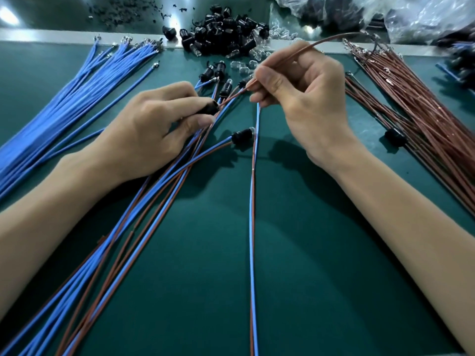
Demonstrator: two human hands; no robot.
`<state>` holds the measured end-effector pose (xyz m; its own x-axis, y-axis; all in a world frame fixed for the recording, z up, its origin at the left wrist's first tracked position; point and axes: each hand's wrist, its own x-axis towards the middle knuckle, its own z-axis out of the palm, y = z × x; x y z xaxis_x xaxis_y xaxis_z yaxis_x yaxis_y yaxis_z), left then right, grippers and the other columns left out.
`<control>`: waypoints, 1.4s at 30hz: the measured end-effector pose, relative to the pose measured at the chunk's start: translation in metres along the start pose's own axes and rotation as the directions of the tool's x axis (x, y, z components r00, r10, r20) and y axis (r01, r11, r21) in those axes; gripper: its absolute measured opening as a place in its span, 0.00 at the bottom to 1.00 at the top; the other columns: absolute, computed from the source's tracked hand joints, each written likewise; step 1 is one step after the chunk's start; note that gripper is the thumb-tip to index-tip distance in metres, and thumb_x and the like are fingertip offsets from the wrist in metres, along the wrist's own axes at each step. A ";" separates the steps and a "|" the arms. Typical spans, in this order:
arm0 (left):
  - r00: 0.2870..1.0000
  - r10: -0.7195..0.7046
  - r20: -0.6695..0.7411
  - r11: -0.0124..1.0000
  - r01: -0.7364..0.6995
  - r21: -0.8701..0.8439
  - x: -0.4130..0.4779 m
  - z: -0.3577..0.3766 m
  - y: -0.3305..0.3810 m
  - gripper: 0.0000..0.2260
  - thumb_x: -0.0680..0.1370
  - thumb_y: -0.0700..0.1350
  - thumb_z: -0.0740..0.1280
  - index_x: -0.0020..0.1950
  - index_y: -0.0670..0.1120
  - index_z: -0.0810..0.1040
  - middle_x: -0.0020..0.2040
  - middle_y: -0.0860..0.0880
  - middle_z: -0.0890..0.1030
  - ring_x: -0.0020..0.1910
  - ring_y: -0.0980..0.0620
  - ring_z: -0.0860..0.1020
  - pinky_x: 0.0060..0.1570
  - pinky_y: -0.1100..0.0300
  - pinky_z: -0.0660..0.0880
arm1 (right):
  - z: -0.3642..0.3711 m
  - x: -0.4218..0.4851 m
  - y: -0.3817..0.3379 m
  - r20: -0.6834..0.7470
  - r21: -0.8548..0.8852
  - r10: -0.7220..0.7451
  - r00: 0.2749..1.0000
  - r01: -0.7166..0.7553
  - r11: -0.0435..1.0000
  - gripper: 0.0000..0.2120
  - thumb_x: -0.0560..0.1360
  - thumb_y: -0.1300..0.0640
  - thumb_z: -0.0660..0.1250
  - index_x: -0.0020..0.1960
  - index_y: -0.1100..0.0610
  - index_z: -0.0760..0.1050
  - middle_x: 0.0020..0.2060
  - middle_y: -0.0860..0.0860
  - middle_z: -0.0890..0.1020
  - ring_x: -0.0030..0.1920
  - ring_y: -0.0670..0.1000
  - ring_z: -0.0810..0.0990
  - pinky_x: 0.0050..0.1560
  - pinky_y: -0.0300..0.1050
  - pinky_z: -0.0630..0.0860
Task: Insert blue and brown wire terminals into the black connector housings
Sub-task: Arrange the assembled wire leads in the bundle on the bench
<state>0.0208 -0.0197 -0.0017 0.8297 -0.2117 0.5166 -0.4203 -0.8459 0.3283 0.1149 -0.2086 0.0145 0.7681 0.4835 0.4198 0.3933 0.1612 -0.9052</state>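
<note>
Dark green matting covers the tabletop [308,253], with a paler strip along its far edge. At far left, a fanned bundle of loose blue wires [77,98] lies with its metal terminals pointing away from the person. Beside it, the left hand [149,129] rests over the mat, its fingers curled around a small black connector housing [208,107] gripped between thumb and forefinger. Under this hand, finished blue-and-brown wire pairs [159,201] stretch toward the near edge, and one of them ends in a fitted black housing [241,136] lying between the two hands. Farther back at centre sits a heap of loose black housings [223,29] mixed with small clear bulbs [241,66]. One more blue-and-brown pair [253,227] runs straight down from just below the right hand [308,98]. That hand's fingers pinch a single thin brown wire [321,42], which arcs away to the right behind it. The wire's near end slants down to the mouth of the held housing, though whether it is seated cannot be told. Right of the hand, a thick bundle of loose brown wires [424,111] lies diagonally, with a lone black housing [394,136] touching its near side. Crumpled clear plastic bags [411,16] fill the far right corner.
</note>
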 end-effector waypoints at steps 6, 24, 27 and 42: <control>1.000 -0.008 0.006 1.000 0.008 0.025 0.000 0.001 0.001 0.14 0.80 0.46 0.62 0.54 0.35 0.80 0.41 0.43 0.75 0.37 0.50 0.70 0.41 0.60 0.68 | 0.009 -0.004 0.007 0.187 -0.046 0.069 0.980 -0.061 0.997 0.06 0.74 0.69 0.68 0.41 0.60 0.75 0.35 0.53 0.82 0.33 0.47 0.83 0.37 0.38 0.78; 0.996 -0.053 -0.068 0.995 0.059 0.084 -0.002 0.001 0.000 0.12 0.78 0.47 0.67 0.54 0.40 0.82 0.43 0.45 0.79 0.37 0.45 0.76 0.39 0.47 0.77 | -0.001 0.000 -0.001 -0.070 0.145 0.168 0.983 -0.157 0.977 0.08 0.80 0.63 0.60 0.42 0.58 0.70 0.31 0.50 0.77 0.31 0.46 0.76 0.31 0.37 0.73; 0.997 -0.040 -0.062 0.997 0.044 0.065 -0.002 0.002 0.002 0.12 0.78 0.47 0.67 0.55 0.40 0.82 0.44 0.45 0.80 0.38 0.49 0.76 0.41 0.51 0.77 | 0.000 0.001 0.002 -0.044 0.058 0.150 0.988 -0.147 0.987 0.07 0.78 0.65 0.65 0.41 0.59 0.73 0.30 0.51 0.78 0.30 0.47 0.77 0.31 0.37 0.74; 0.969 0.013 -0.246 0.967 0.051 0.252 -0.005 0.001 -0.005 0.10 0.80 0.44 0.67 0.57 0.41 0.82 0.42 0.42 0.81 0.39 0.42 0.78 0.39 0.46 0.76 | -0.004 0.003 0.008 -0.075 0.240 0.184 0.980 -0.161 0.957 0.08 0.76 0.61 0.65 0.39 0.55 0.74 0.30 0.49 0.81 0.29 0.48 0.77 0.31 0.38 0.73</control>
<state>0.0198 -0.0150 -0.0069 0.7084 -0.0960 0.6993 -0.2717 -0.9515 0.1446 0.1219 -0.2091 0.0085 0.8631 0.4387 0.2501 0.1317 0.2825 -0.9502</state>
